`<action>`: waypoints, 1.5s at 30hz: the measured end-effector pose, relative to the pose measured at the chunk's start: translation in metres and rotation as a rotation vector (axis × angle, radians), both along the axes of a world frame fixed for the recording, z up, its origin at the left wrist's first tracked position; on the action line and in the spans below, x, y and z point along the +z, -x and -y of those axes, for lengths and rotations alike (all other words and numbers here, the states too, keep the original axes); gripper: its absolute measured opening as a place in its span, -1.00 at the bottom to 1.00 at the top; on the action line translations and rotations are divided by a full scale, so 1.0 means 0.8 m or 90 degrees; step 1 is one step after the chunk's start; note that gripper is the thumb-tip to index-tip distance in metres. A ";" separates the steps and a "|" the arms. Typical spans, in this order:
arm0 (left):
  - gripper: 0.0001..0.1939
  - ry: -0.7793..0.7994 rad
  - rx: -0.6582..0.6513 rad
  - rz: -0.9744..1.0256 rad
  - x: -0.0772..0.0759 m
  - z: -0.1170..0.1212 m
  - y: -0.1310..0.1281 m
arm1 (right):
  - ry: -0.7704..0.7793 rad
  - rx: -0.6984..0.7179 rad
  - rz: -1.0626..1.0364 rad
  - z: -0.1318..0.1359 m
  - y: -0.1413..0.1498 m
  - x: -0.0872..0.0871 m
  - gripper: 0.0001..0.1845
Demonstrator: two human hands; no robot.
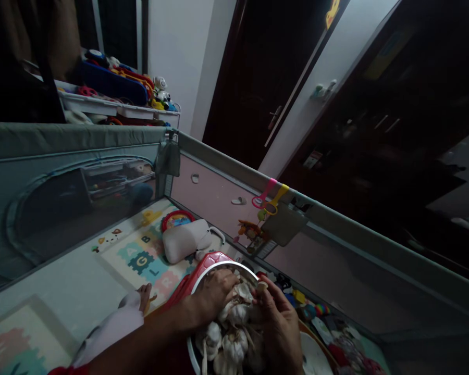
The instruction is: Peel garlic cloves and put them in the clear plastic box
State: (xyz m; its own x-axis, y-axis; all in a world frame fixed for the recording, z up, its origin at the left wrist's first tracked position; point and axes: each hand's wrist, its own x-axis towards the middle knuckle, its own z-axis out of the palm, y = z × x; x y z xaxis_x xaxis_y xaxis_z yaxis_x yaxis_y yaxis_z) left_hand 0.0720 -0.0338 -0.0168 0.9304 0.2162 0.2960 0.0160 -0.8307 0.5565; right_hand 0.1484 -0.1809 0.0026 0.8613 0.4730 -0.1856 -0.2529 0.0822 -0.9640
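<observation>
A round metal bowl (193,348) full of garlic sits low in front of me, with whole garlic bulbs (235,345) nearer me and loose papery skins (242,292) towards the far side. My left hand (216,292) reaches into the bowl's left part. Its fingers are curled down among the skins, and what they grip, if anything, is hidden. At the bowl's right rim, my right hand (279,320) pinches a small garlic clove (262,286) between thumb and fingers.
Fabric playpen walls (226,161) enclose the printed mat (113,281). A red toy or stool (214,257) and a whitish cushion-like object (185,240) lie beyond the bowl. A bare foot (144,298) rests at left. Several toys (316,310) lie along the right side.
</observation>
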 end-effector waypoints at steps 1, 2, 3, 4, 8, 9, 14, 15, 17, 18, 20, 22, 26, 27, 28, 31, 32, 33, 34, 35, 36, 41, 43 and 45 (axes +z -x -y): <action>-0.84 0.007 -0.015 0.019 0.003 0.001 0.001 | 0.006 0.012 0.023 -0.001 0.002 0.000 -0.55; -0.84 0.016 -0.028 0.046 0.006 0.001 0.002 | 0.005 0.020 0.053 -0.001 0.003 0.000 -0.57; -0.84 0.027 -0.041 0.077 0.009 0.001 0.003 | 0.000 0.027 0.084 -0.002 0.004 -0.001 -0.59; -0.84 0.040 -0.054 0.110 0.011 0.001 0.003 | -0.007 0.030 0.111 -0.004 0.006 -0.002 -0.62; -0.80 0.077 -0.086 0.212 0.013 0.001 0.004 | -0.001 0.032 0.158 -0.009 0.012 -0.005 -0.72; -0.80 0.080 -0.090 0.222 0.012 0.001 0.004 | 0.012 0.032 0.172 -0.010 0.013 -0.005 -0.73; -0.79 0.086 -0.085 0.199 0.006 0.001 0.003 | 0.067 0.037 0.280 -0.010 0.015 -0.009 -0.74; -0.79 0.086 -0.083 0.197 0.006 0.001 0.003 | 0.077 0.036 0.304 -0.009 0.014 -0.010 -0.74; -0.81 0.079 -0.081 0.193 0.005 0.001 0.002 | 0.095 0.037 0.356 -0.008 0.013 -0.009 -0.76; -0.82 0.073 -0.080 0.192 0.004 0.001 0.001 | 0.104 0.040 0.380 -0.008 0.012 -0.007 -0.77; -0.80 0.057 -0.077 0.189 0.004 0.002 0.000 | 0.120 0.037 0.420 -0.008 0.013 -0.003 -0.80; -0.78 0.042 -0.079 0.189 0.006 0.001 0.000 | 0.132 0.023 0.437 -0.008 0.014 0.002 -0.82; -0.78 0.019 -0.114 0.162 0.014 -0.002 -0.002 | 0.125 0.031 0.424 -0.008 0.016 0.010 -0.84; -0.79 0.023 -0.120 0.149 0.017 -0.003 -0.004 | 0.121 0.038 0.422 -0.008 0.015 0.011 -0.84; -0.81 0.031 -0.123 0.135 0.019 -0.003 -0.006 | 0.118 0.043 0.424 -0.007 0.013 0.012 -0.84; -0.83 0.060 -0.121 0.105 0.027 -0.002 -0.013 | 0.115 0.038 0.438 -0.003 0.007 0.011 -0.84; -0.83 0.065 -0.118 0.101 0.029 -0.002 -0.015 | 0.114 0.036 0.440 -0.002 0.005 0.010 -0.84; -0.83 0.066 -0.116 0.098 0.031 -0.001 -0.016 | 0.111 0.032 0.439 -0.001 0.004 0.008 -0.84; -0.83 0.066 -0.114 0.096 0.032 0.000 -0.017 | 0.108 0.029 0.435 0.000 0.004 0.007 -0.84; -0.84 0.068 -0.110 0.094 0.033 0.001 -0.016 | 0.103 0.027 0.429 0.000 0.005 0.006 -0.85; -0.84 0.070 -0.104 0.093 0.033 0.002 -0.016 | 0.098 0.026 0.422 0.000 0.006 0.005 -0.86; -0.84 0.090 -0.071 0.096 0.031 0.002 -0.007 | 0.073 0.042 0.363 -0.003 0.015 0.007 -0.86; -0.84 0.099 -0.064 0.098 0.030 0.001 -0.002 | 0.056 0.061 0.334 -0.004 0.017 0.009 -0.85; -0.84 0.109 -0.058 0.100 0.030 0.000 0.004 | 0.034 0.084 0.301 -0.004 0.020 0.011 -0.83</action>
State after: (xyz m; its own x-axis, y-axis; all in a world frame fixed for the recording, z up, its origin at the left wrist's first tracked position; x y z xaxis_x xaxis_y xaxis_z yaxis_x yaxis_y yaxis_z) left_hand 0.0686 -0.0338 0.0073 0.8939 0.1929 0.4046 -0.1527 -0.7175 0.6796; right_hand 0.1322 -0.1774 0.0115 0.7901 0.5847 0.1842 0.2085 0.0263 -0.9777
